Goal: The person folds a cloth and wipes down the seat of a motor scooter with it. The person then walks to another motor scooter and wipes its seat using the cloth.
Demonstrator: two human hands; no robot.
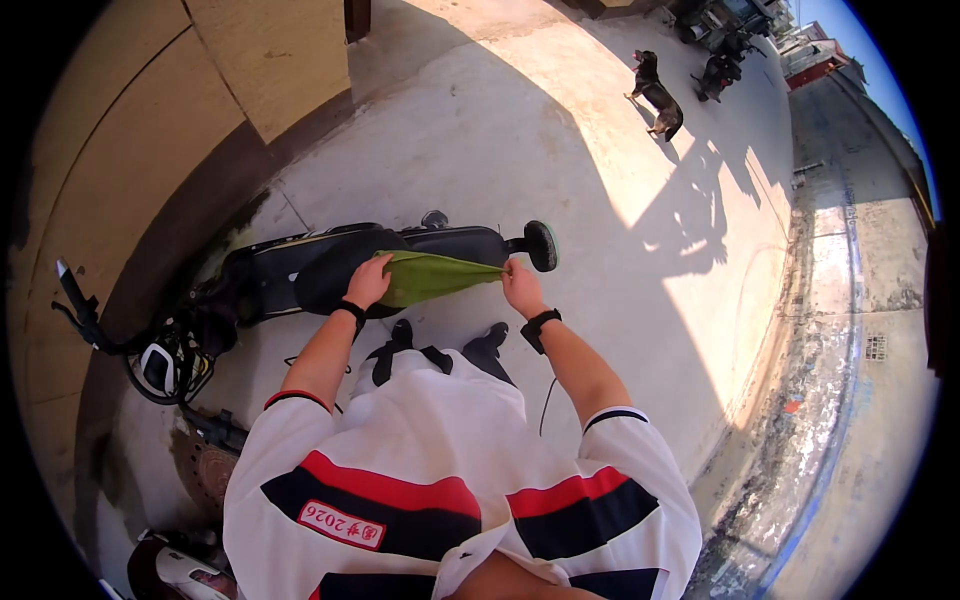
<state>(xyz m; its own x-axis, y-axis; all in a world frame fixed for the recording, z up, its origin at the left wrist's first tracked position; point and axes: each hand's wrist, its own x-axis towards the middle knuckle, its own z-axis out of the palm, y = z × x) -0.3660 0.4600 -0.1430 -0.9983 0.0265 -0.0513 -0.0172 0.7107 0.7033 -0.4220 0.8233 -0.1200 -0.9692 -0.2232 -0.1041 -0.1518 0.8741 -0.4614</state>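
A green cloth (435,277) is stretched between my two hands over the black seat (335,268) of a scooter. My left hand (368,281) grips the cloth's wide left end, close above the seat. At the right, my right hand (521,289) pinches the cloth's narrow, gathered end between thumb and fingers. The cloth hangs in a fold below its upper edge and hides part of the seat. A black band circles each of my wrists. Behind the cloth, the scooter's rear section (455,243) leads to a round black backrest pad (540,246).
The scooter's handlebar (90,320) reaches toward a tan wall (270,60) on the left. A dog (655,95) stands on the concrete ground farther off. Parked vehicles (720,45) are at the top right, beside a long wall (870,300). Another vehicle (180,570) shows at the lower left.
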